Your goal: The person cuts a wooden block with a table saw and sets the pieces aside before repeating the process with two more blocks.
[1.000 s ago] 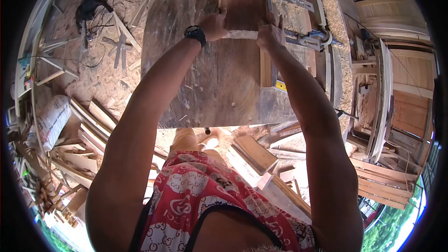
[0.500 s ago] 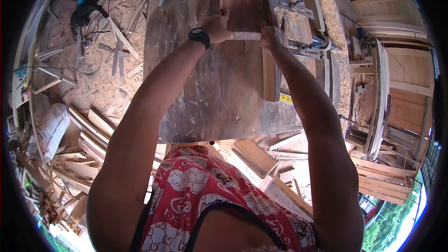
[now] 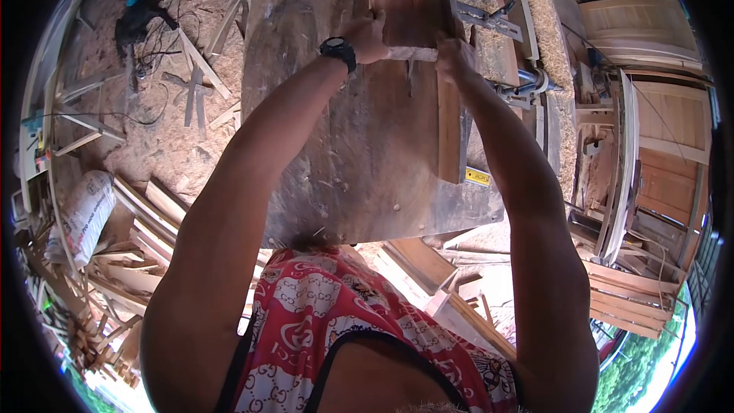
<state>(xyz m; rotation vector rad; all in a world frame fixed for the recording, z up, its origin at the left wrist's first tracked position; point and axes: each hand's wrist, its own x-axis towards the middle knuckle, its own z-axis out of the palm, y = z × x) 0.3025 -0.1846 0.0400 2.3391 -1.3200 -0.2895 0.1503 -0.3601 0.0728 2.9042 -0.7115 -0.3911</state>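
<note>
A reddish-brown wooden board (image 3: 405, 0) lies lengthwise on the worn wooden tabletop (image 3: 344, 176), its pale cut end toward me. My left hand (image 3: 365, 37), below a black wristwatch, is closed on the near left corner of the board. At the near right corner, my right hand (image 3: 456, 60) grips the same end, right beside a long wooden strip (image 3: 449, 134) that works as a straight edge along the board's right side. Just on my side of the board's end, a thin dark blade-like piece (image 3: 410, 80) shows above the tabletop.
Metal clamps (image 3: 489, 19) sit right of the strip, near a yellow-labelled item (image 3: 478, 177). Sawdust (image 3: 547, 23) coats the table's right side. Offcuts (image 3: 145, 222) and a white sack (image 3: 80, 214) lie on the left floor; wooden panels (image 3: 665, 115) stand at right.
The view has shifted slightly, so table and hands appear further right. The thin dark blade-like piece now shows on my side of the board's end. Both hands keep their grip.
</note>
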